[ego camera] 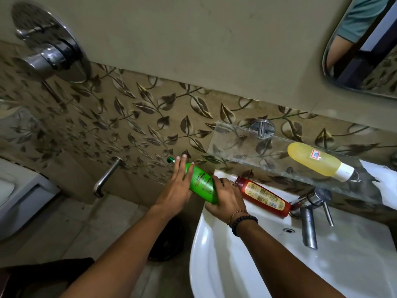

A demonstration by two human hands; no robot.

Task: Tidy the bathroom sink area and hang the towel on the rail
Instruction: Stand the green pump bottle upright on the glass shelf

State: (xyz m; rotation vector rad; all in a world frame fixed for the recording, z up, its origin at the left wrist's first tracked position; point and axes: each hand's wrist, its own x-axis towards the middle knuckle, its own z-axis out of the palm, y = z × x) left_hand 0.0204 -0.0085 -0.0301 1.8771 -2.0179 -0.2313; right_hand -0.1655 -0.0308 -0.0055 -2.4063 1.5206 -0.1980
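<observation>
**Green bottle in both hands at sink edge**

We're working over the white sink (214,244). Risk: green bottle (202,186) is hanging past the rim, so a slip is dropping it to the floor, or nudging the red bottle (265,196) into the basin. Right hand (225,201) is wrapping its base; left hand (178,188) is flat-fingered against its side. Yellow bottle (318,161) is lying on the glass shelf (236,143). Towel not visible.

Both forearms reach in from 6 o'clock toward 12. The left hand (178,188) is flat, fingers extended and together, pointing to 12. The right hand (226,198), at 3 o'clock of it, is curled knuckles-up, beaded bracelets on its wrist.
</observation>
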